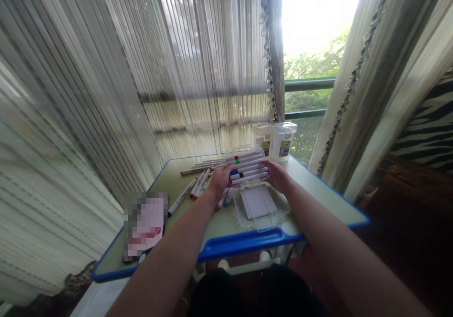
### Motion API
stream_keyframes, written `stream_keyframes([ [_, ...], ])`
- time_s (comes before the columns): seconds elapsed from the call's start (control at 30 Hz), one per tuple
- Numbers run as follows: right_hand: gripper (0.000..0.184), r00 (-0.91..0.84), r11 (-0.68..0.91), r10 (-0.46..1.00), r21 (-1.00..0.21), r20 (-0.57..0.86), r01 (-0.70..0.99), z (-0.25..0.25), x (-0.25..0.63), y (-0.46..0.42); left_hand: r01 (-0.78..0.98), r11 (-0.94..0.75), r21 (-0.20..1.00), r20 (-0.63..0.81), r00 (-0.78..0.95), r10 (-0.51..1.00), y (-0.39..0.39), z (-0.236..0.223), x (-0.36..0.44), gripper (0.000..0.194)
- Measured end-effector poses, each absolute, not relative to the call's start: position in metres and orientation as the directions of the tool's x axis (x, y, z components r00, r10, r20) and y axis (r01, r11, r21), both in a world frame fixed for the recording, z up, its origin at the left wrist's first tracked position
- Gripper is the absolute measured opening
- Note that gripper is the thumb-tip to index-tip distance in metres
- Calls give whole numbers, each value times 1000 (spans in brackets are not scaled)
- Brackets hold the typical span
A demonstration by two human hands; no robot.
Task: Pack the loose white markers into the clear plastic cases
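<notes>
Over the desk, both hands reach forward, fingers gripping a marker case.

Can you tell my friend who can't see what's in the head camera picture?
A person's left hand and right hand hold a clear case of markers over a desk. Loose markers lie on it, and two clear boxes stand at the back, near curtains.
</notes>
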State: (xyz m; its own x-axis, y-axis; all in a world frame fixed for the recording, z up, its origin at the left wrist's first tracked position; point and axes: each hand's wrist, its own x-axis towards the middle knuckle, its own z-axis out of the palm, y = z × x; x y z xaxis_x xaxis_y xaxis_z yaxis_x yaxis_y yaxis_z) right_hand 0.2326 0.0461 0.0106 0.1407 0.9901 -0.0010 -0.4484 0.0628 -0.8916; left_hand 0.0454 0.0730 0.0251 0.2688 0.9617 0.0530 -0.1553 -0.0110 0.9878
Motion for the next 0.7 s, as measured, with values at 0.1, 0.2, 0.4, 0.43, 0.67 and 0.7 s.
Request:
stream_keyframes([
  [0.1,15,98,27,995,-869,-25,-493,13,231,45,-176,-4,984,50,254,966,74,25,45,15],
  [0.2,13,133,27,990,-887,-39,-461,12,230,45,-194,11,981,43,273,961,75,23,44,15],
  [0.4,6,211,68,977,-900,-27,-431,9,231,49,-180,-10,984,62,286,956,75,21,43,14],
  [0.43,6,218,74,976,-899,-24,-431,9,231,50,-181,-12,983,65,289,955,75,22,43,14],
  [0.67,8,257,116,966,-908,10,-402,5,232,54,-196,13,980,51,317,947,75,23,44,15],
  [0.7,8,257,116,966,-910,11,-398,4,232,55,-196,14,980,50,317,947,76,22,43,15],
])
